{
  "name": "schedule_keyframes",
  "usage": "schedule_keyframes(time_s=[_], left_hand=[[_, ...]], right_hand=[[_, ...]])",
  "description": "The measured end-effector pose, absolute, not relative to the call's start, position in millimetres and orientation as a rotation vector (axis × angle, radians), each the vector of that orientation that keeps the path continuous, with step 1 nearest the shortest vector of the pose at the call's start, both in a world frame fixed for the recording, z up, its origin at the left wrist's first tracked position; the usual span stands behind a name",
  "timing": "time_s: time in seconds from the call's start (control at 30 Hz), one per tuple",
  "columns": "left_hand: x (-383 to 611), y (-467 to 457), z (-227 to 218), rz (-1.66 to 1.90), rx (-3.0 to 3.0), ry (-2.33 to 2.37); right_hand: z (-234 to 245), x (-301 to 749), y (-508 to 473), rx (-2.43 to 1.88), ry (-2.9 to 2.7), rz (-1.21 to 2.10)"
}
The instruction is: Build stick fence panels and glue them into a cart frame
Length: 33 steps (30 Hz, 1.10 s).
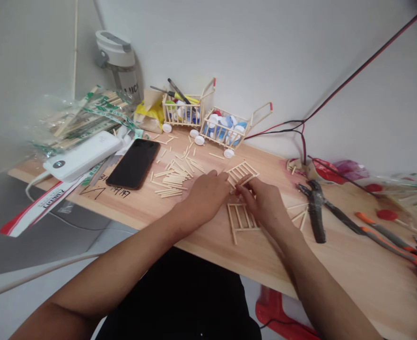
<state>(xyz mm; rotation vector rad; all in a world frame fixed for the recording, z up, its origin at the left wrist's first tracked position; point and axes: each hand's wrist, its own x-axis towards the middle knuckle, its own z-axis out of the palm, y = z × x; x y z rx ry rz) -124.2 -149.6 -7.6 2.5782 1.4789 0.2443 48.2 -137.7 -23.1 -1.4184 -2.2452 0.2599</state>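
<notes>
A small slatted frame of wooden sticks [244, 172] is tilted up between my two hands. My right hand [261, 198] pinches its near right side between thumb and fingers. At its left edge my left hand [210, 193] has its fingers curled in; what the fingertips hold, if anything, is hidden. A second slatted stick frame [235, 222] lies flat on the table just below, one leg pointing toward me, partly covered by my right hand. Left of my left hand is a loose pile of short cut sticks [175, 179].
Two miniature stick carts [185, 113] [224, 130] stand at the back, filled with bottle caps and pens. A phone [134, 163], a white power bank [82, 156] and bagged sticks [88, 113] lie left. A black-handled tool [317, 212] and orange-grey pliers [389, 236] lie right.
</notes>
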Motion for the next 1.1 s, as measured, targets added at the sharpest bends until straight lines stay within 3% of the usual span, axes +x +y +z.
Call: schedule_keyframes(time_s=[0.6,1.1], left_hand=[[-132.1,-148.3,-14.3,0.366,2.584,1.447],[-126.1,-146.8,-17.7,0.253,2.725,1.333]], right_hand=[[-19.4,55.3,-135.5,-1.317,-2.223,0.360],[-24.9,58.5,-130.2,-1.278,-2.285,0.301]])
